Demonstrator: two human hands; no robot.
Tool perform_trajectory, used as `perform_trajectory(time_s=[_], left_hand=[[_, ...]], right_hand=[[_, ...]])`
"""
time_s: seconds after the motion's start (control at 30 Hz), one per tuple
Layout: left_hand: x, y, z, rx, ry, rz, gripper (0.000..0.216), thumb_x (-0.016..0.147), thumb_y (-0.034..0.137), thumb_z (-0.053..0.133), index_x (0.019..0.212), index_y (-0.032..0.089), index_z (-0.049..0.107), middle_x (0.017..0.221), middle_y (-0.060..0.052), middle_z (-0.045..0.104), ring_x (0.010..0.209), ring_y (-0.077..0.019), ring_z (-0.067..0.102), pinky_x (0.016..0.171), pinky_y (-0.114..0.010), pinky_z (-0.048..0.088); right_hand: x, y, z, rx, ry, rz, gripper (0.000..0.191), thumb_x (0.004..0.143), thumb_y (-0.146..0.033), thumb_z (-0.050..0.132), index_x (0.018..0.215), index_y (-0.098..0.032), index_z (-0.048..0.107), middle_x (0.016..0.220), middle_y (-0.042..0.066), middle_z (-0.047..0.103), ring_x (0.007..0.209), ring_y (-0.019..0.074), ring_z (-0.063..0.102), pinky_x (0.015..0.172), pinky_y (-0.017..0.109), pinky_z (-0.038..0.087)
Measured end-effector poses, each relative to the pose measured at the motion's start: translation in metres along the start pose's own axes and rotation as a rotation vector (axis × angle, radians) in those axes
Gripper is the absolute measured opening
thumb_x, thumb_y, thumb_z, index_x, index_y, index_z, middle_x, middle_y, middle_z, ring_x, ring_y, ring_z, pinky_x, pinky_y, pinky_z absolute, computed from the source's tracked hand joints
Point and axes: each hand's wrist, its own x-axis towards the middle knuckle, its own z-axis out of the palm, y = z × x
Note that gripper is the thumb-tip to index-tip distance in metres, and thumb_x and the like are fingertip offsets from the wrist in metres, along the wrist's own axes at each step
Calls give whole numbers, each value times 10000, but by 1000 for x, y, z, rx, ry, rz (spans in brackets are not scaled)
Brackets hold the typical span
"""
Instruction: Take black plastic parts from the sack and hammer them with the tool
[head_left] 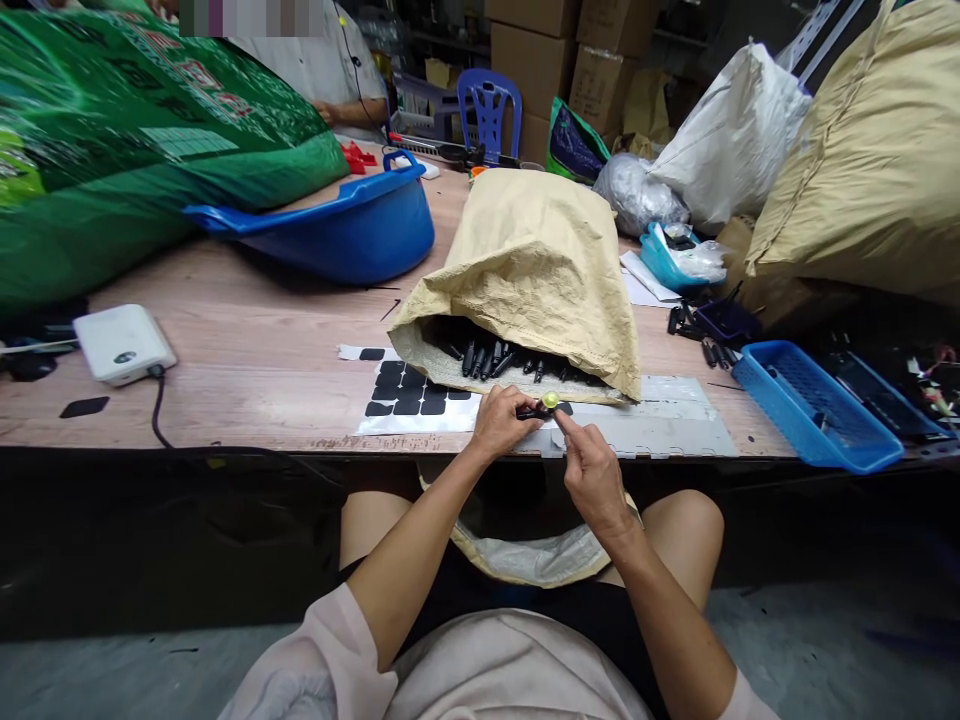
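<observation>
Along the far left of the desk (pixel 232 315) a bulging green sack (pixel 172 120) takes up much of the surface, with a white box (pixel 124 343) and its dark cable nearer the edge and a black patch (pixel 84 407) lying beside it. To the right, a blue basin (pixel 337 225) sits against the green sack, and beyond it a co-worker's forearm (pixel 349 112) rests near some red pieces (pixel 358 158). Next, a sheet of black stickers (pixel 405 388) lies partly under the mouth of a tan sack (pixel 540 215), which stands directly beyond the person's hands and hides the middle of the desk; black pieces (pixel 487 360) show in its opening. At the near edge, the left hand (pixel 499 420) grips a small black part (pixel 528 413), a yellow disc (pixel 551 400) at its right end. The right hand (pixel 594 470) points its forefinger to just beside the disc, its other fingers curled; whether it pinches anything I cannot tell. Below, an open bag (pixel 540 562) lies between the thighs. Farther right come a grey strip (pixel 675 410), a clear bag (pixel 641 192), a turquoise basket (pixel 667 262), a white sack (pixel 735 130), a long blue tray (pixel 817 405) at the near side, and a big yellowish sack (pixel 870 150) crowding the far right.
</observation>
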Motion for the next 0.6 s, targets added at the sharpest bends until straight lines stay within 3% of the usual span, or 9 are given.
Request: perform_trajectory(time_s=[0.13, 0.3, 0.43, 0.53, 0.6], left_hand=[[0, -1, 0, -5, -6, -7, 162, 766, 269, 858, 922, 265, 814, 911, -17, 735, 1010, -253, 593, 951, -397, 470], [-1, -1, 1, -6, 9, -6, 144, 766, 249, 846, 905, 262, 811, 909, -15, 738, 1002, -254, 596, 952, -403, 472], [-2, -2, 2, -1, 21, 12, 132, 778, 242, 830, 905, 256, 801, 906, -18, 731, 993, -253, 593, 948, -404, 474], [-3, -2, 3, 34, 31, 36, 122, 772, 255, 837, 884, 249, 788, 907, -23, 721, 985, -256, 591, 941, -410, 472], [-3, -1, 4, 64, 33, 51, 143, 756, 283, 860, 865, 241, 779, 908, -30, 712, 988, -263, 591, 943, -417, 472]], right_hand=[[0, 2, -4, 11, 77, 3, 487, 1054, -210, 414, 1488, -263, 629, 948, 52, 632, 833, 178, 629, 819, 273, 538], [-2, 5, -6, -9, 44, 47, 469, 1041, -214, 418, 1428, -271, 677, 929, 46, 653, 830, 182, 647, 807, 275, 539], [15, 19, -26, -46, 262, 80, 471, 1056, -275, 404, 1462, -241, 641, 1141, 104, 695, 1043, 223, 660, 949, 333, 527], [41, 45, -51, -217, 401, 261, 475, 1042, -324, 445, 1463, -225, 641, 1165, 127, 672, 1076, 259, 644, 944, 363, 513], [59, 67, -64, -327, 408, 443, 475, 1006, -297, 501, 1446, -216, 659, 1169, 137, 654, 1090, 283, 634, 930, 377, 501]])
